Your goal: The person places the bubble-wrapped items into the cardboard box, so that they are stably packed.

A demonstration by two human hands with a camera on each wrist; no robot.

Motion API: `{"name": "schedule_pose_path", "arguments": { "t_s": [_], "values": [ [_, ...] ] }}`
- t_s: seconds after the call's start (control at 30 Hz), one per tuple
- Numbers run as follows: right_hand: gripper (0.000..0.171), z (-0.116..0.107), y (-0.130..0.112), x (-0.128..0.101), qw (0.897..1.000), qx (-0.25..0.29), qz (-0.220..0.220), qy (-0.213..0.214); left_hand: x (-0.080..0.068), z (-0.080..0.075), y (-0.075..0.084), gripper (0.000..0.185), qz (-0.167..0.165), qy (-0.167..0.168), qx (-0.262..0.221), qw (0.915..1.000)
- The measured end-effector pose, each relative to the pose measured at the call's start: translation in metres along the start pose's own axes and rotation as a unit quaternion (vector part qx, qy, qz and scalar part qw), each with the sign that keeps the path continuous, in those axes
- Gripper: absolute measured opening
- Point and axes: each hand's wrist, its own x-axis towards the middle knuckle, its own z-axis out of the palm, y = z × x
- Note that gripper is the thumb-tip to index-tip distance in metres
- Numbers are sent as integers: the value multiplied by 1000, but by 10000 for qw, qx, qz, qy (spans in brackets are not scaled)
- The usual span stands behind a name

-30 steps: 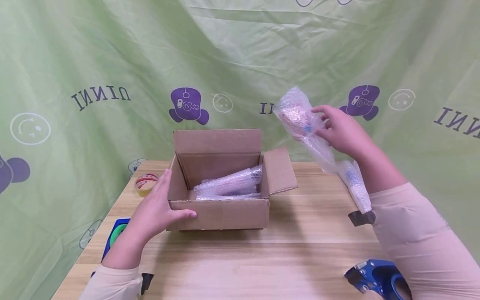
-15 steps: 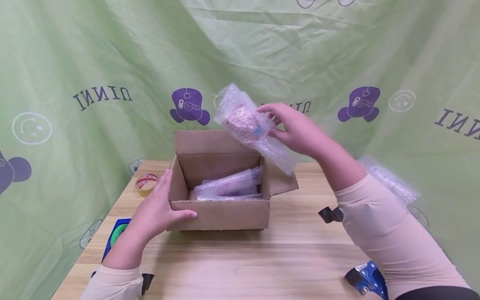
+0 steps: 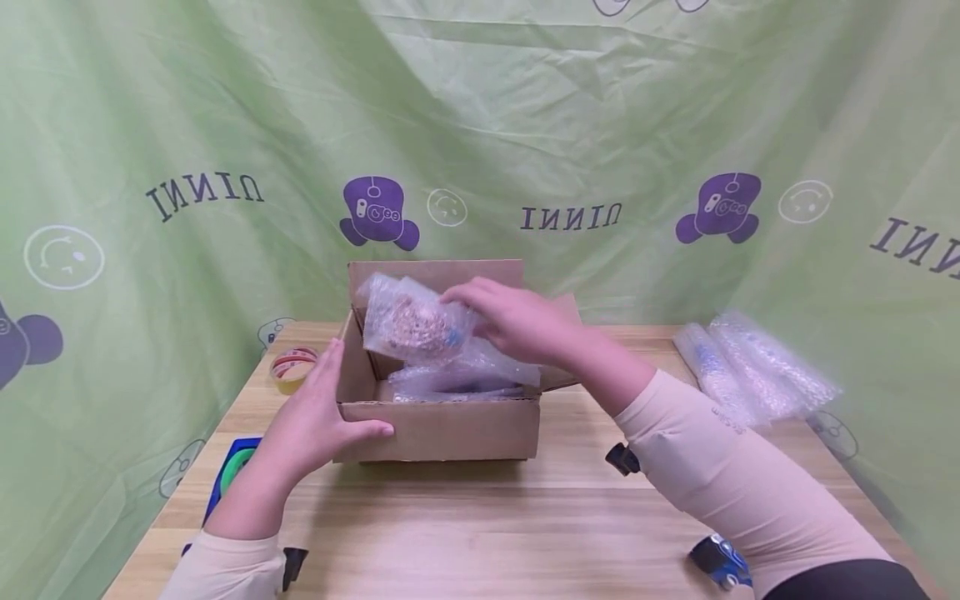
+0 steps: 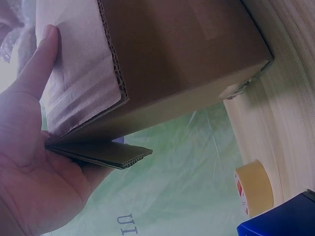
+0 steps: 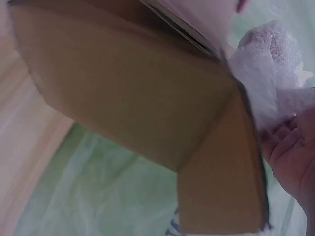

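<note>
An open cardboard box (image 3: 450, 432) stands on the wooden table, flaps folded outward. My left hand (image 3: 311, 421) grips its near left corner, thumb across the front flap; the left wrist view shows the palm (image 4: 44, 182) around that corner and a side flap. Over the box opening, my right hand (image 3: 517, 321) pinches a bubble-wrapped bundle (image 3: 414, 325) with something pinkish and a blue spot inside; its kind is blurred by the wrap. Under it, inside the box, lie other bubble-wrapped pieces (image 3: 427, 383). In the right wrist view the bundle (image 5: 268, 64) shows beyond the flap.
Several bubble-wrapped packs (image 3: 757, 371) lie at the table's back right. A yellow tape roll (image 3: 294, 368) sits left of the box. A blue object with a green ring (image 3: 234, 467) is beside my left forearm, and a blue tape dispenser (image 3: 723, 562) sits partly under my right sleeve.
My right hand has carried the bubble-wrapped bundle leftward and down, from right of the box to over its opening. My left hand has stayed on the box corner.
</note>
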Motion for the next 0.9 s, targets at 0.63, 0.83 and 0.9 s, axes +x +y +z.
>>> {"name": "schedule_pose_path", "arguments": {
  "t_s": [0.63, 0.83, 0.9],
  "values": [
    [54, 57, -4, -7, 9835, -614, -672, -1562, 0, -1, -1, 144, -16, 51, -11, 10000],
    [52, 58, -2, -7, 9832, -592, -667, -1595, 0, 0, 0, 143, -16, 39, -5, 10000],
    [50, 55, -1, -7, 9859, -454, -620, -1487, 0, 0, 0, 143, -29, 25, -2, 10000]
  ]
}}
